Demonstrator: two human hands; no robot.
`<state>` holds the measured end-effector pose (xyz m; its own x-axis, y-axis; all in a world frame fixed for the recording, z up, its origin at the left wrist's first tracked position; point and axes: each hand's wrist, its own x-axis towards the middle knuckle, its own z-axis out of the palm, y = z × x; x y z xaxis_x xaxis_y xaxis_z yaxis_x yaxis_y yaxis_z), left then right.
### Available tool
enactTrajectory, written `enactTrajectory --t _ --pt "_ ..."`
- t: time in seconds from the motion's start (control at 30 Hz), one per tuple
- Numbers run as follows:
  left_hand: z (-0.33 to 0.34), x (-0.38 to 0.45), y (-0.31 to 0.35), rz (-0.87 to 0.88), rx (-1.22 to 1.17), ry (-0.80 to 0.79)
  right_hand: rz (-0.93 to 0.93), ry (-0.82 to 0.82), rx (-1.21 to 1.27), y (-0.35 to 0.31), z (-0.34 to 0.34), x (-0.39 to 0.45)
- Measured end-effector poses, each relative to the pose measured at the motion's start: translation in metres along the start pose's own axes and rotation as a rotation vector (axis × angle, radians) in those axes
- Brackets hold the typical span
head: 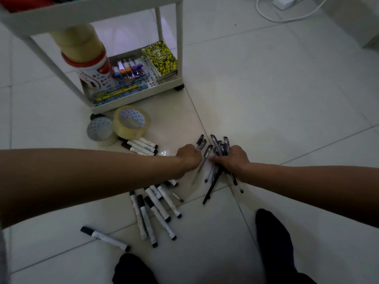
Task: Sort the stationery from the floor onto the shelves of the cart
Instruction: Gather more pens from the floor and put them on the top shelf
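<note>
my right hand clutched a loose bundle of gel pens, light, stiff and slippery, best gripped mid-barrel, while my left hand beside it pinched one.

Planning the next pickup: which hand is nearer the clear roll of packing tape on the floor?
Left. The left hand is just below-right of the clear tape roll; the right hand, gripping black pens, lies farther right.

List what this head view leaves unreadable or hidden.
- Top shelf contents of the cart: cut off by the top edge.
- Print on the markers: too small.
- Pen count in the right hand: the hand covers them.
- Left hand fingers: curled away underneath.
</note>
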<state>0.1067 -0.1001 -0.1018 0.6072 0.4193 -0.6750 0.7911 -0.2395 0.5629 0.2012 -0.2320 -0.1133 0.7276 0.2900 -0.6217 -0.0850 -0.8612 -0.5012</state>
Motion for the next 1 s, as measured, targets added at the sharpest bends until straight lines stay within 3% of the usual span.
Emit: enactTrajectory --t 0.23,0.33,0.47,0.57,0.7,0.83,1.0 --pt "0.006 -0.019 -0.013 0.108 0.215 -0.001 -0.132 0.010 -0.085 0.006 0.010 -0.007" --pt "0.010 -0.022 -0.011 0.085 0.109 -0.050 -0.167 -0.004 -0.066 -0.004 0.013 -0.007" --pt "0.011 -0.023 -0.011 0.023 -0.065 -0.085 -0.198 -0.071 -0.236 -0.017 0.021 -0.004" --pt "0.007 -0.019 -0.014 0.006 -0.140 -0.087 -0.266 -0.034 -0.343 -0.022 0.022 -0.003" --pt "0.000 -0.017 -0.025 -0.002 -0.018 -0.027 -0.385 -0.045 -0.453 -0.025 0.024 -0.004" --pt "-0.006 -0.017 -0.027 0.003 -0.111 0.070 -0.554 -0.067 -0.615 -0.025 0.028 -0.004" --pt "-0.010 -0.010 -0.023 -0.007 -0.155 0.081 -0.592 -0.077 -0.677 -0.034 0.028 -0.005"
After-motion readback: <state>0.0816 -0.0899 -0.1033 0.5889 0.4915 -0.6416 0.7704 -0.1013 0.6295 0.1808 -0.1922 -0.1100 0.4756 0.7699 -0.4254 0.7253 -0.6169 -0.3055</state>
